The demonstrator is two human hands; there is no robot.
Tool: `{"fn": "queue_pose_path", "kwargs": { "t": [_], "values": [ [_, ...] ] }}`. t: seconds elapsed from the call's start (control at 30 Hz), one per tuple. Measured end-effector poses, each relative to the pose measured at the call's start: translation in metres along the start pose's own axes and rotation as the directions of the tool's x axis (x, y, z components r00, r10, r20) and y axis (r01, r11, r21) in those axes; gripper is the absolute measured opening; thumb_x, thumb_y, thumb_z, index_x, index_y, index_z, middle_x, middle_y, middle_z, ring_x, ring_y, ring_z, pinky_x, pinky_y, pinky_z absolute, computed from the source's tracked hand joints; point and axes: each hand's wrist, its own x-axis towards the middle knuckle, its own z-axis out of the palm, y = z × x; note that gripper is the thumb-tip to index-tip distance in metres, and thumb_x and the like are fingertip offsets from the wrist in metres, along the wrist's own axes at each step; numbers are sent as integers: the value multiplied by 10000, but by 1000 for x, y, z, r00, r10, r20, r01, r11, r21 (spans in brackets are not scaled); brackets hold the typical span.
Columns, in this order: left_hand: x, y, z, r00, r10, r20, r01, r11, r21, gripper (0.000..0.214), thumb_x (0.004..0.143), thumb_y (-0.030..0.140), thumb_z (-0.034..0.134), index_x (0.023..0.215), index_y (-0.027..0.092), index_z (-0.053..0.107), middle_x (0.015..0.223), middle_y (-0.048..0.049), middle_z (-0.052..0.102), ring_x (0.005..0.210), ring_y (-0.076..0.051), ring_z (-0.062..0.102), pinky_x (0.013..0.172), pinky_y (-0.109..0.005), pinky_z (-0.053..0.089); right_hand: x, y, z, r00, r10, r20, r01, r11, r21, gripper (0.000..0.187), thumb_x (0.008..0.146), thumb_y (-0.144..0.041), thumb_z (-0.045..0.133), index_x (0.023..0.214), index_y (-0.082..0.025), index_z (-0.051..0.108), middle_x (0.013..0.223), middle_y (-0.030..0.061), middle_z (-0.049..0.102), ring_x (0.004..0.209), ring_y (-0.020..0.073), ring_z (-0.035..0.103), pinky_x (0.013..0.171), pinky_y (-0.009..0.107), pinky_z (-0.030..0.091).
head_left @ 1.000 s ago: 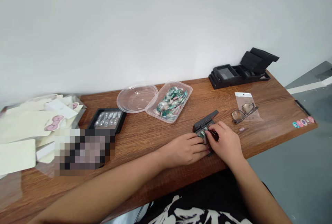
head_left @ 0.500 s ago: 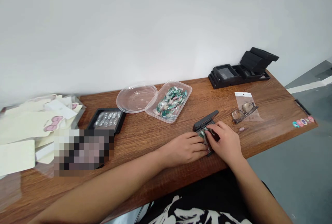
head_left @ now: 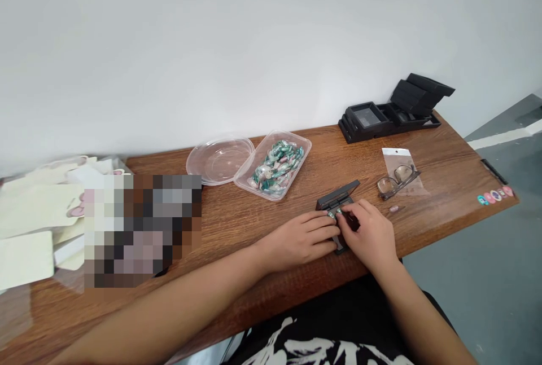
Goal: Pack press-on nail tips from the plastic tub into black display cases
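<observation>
A small black box (head_left: 337, 196) with its lid raised lies near the table's front edge. My left hand (head_left: 302, 241) reaches over its left side, curled fingers holding the box, the index fingertip beside a glossy green press-on nail (head_left: 331, 215). From the right, my right hand (head_left: 372, 235) pinches another small green press-on nail (head_left: 339, 211) between thumb and index finger above the box. My fingers hide much of the box's inside. Behind it stands a clear plastic tub (head_left: 305, 148) full of green, pink and pearly press-on nails (head_left: 277, 167).
Left of the tub lies a clear round-ended lid (head_left: 220, 161). Glasses (head_left: 393, 183) rest on a clear bag (head_left: 417, 185), near a loose pink nail (head_left: 394, 209). Black boxes (head_left: 367, 117) are stacked at the back right. Cards (head_left: 29, 201) pile up left, beside a blurred-out patch.
The view has shifted slightly. My left index fingertip has moved closer to the right fingertips over the box; both hands otherwise stay at the box.
</observation>
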Motion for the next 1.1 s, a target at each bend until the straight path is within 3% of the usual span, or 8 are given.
{"fn": "queue_pose_path", "kwargs": {
  "t": [0.23,0.37,0.63,0.8,0.93,1.1],
  "values": [
    [1,4,3,985,-161,68,162,987,-7,288,1023,257,479,1210,123,651,1209,-91,723,1188,-242,642,1045,-363,508,-1,5,2,1000,6,-21,-5,1000,30,110,924,-305,626,895,-223,694,825,23,696,762,185,661,670,280,441],
    [2,1,4,979,-166,118,172,984,-44,288,1030,265,469,1215,131,645,1243,-83,714,1241,-246,620,1060,-371,496,-1,6,2,1000,19,-21,-18,998,55,137,939,-316,607,896,-224,699,822,24,699,759,178,661,666,269,449],
    [-1,0,6,979,-171,108,179,981,-70,323,1035,286,457,1270,140,622,1341,-115,663,1296,-241,589,1089,-375,479,-3,5,0,999,36,-25,-35,998,50,130,935,-304,601,890,-229,698,830,22,695,756,180,661,655,272,450],
    [-4,-1,7,970,-191,149,200,978,-49,447,1057,401,437,1389,122,544,1445,-150,584,1395,-271,500,1142,-410,431,-7,4,2,986,77,-150,-66,995,74,171,942,-330,596,1008,-216,705,943,59,672,862,210,677,701,294,496],
    [-5,-2,8,957,-229,178,241,969,-48,587,1051,523,412,1449,98,486,1501,-166,526,1432,-311,449,1146,-468,416,-9,7,5,979,47,-196,-25,993,115,171,942,-311,592,1035,-216,699,944,71,661,870,211,671,749,312,528],
    [-5,-3,9,954,-227,198,246,966,-76,558,1049,494,433,1440,100,496,1530,-159,494,1442,-302,437,1157,-466,404,-7,11,6,978,2,-209,51,968,244,131,945,-263,579,968,-222,701,885,58,670,816,182,664,693,290,540]
  ]
}}
